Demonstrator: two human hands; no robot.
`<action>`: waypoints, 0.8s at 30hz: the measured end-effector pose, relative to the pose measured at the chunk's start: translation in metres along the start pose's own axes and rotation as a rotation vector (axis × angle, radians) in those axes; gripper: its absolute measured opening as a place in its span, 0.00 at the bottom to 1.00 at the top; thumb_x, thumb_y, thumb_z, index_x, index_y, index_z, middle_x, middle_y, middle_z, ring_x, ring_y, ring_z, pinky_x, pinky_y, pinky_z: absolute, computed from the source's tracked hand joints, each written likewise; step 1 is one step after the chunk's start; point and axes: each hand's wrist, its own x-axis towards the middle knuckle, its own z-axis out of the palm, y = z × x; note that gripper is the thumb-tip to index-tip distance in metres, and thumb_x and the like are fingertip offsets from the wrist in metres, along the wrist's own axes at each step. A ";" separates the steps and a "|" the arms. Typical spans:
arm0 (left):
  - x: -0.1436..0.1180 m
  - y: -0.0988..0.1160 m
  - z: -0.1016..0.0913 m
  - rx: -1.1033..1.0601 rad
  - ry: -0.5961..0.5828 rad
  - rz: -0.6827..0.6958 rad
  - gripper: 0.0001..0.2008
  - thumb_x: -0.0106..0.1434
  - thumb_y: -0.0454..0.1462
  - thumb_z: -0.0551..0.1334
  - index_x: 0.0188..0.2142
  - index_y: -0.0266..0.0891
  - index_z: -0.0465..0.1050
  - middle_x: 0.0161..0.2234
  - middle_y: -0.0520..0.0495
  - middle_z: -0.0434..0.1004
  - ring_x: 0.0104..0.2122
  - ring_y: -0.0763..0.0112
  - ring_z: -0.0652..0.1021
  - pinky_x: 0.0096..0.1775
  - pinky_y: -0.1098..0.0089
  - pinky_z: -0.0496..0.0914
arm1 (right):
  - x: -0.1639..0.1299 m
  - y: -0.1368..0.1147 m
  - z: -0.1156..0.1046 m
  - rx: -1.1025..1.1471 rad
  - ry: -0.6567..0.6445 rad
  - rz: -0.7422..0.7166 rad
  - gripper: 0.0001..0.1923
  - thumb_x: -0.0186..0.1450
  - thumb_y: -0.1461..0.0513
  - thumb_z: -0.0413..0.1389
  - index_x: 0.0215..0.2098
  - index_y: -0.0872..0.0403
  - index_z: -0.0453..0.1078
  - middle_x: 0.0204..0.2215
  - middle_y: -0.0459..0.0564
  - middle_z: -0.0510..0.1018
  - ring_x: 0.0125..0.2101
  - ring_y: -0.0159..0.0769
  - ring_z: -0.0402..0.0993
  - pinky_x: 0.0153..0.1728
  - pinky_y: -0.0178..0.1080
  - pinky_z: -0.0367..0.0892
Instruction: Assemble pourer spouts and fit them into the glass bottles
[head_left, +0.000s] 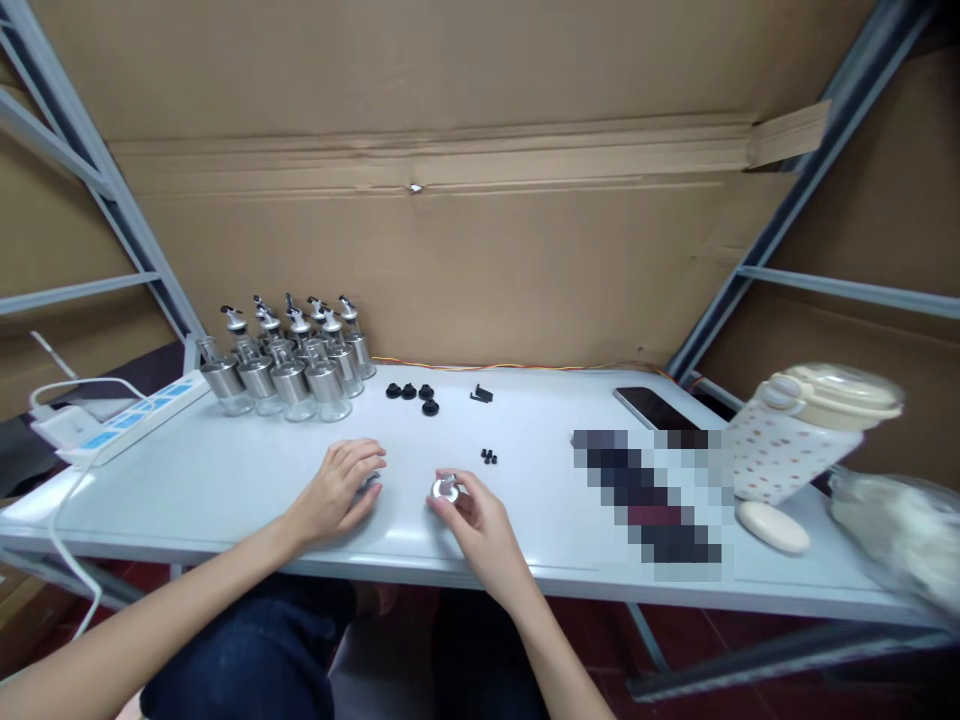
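Note:
My right hand [476, 515] holds a small round silver metal cap [445, 489] between thumb and fingers, a little above the white table. My left hand [341, 490] is curled low over the tabletop, thumb toward the fingers. A bit of grey, shiny material [369, 481] shows between them; most of it is hidden. Beyond the hands lie several black stoppers [409, 391], some thin black levers [481, 394] and a cluster of tiny black plugs [489, 457].
Several glass bottles with steel sleeves [290, 385], some with pourers, stand back left beside a power strip [135, 415]. On the right are a phone [654, 408], a dotted bottle [795, 440], a white oval object [772, 527] and a plastic bag [900, 530]. Cardboard [487, 270] walls the back.

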 end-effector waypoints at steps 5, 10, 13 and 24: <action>-0.005 -0.003 0.004 -0.036 -0.053 -0.023 0.12 0.65 0.32 0.52 0.48 0.38 0.63 0.47 0.39 0.75 0.51 0.60 0.72 0.51 0.58 0.63 | -0.001 -0.006 0.000 0.003 -0.077 0.017 0.12 0.62 0.55 0.55 0.37 0.54 0.67 0.34 0.50 0.74 0.36 0.39 0.74 0.40 0.38 0.69; -0.003 -0.004 0.002 -0.033 -0.082 0.043 0.13 0.65 0.34 0.53 0.49 0.38 0.64 0.48 0.40 0.76 0.51 0.59 0.73 0.54 0.56 0.59 | -0.005 -0.008 0.002 -0.073 -0.041 -0.001 0.10 0.62 0.56 0.56 0.38 0.54 0.67 0.33 0.48 0.75 0.31 0.35 0.69 0.36 0.36 0.64; 0.005 0.006 0.001 -0.039 -0.079 0.130 0.15 0.65 0.39 0.56 0.51 0.38 0.63 0.47 0.39 0.76 0.50 0.58 0.74 0.52 0.56 0.60 | -0.006 -0.007 0.001 -0.094 -0.054 -0.005 0.09 0.64 0.56 0.56 0.36 0.53 0.65 0.29 0.45 0.74 0.29 0.33 0.67 0.33 0.35 0.61; 0.030 0.056 0.009 -0.365 -0.135 0.013 0.10 0.71 0.38 0.49 0.50 0.43 0.58 0.39 0.46 0.72 0.31 0.71 0.77 0.34 0.72 0.72 | -0.006 -0.010 -0.014 -0.230 -0.066 0.002 0.13 0.65 0.51 0.56 0.35 0.53 0.68 0.30 0.47 0.76 0.31 0.37 0.72 0.33 0.36 0.64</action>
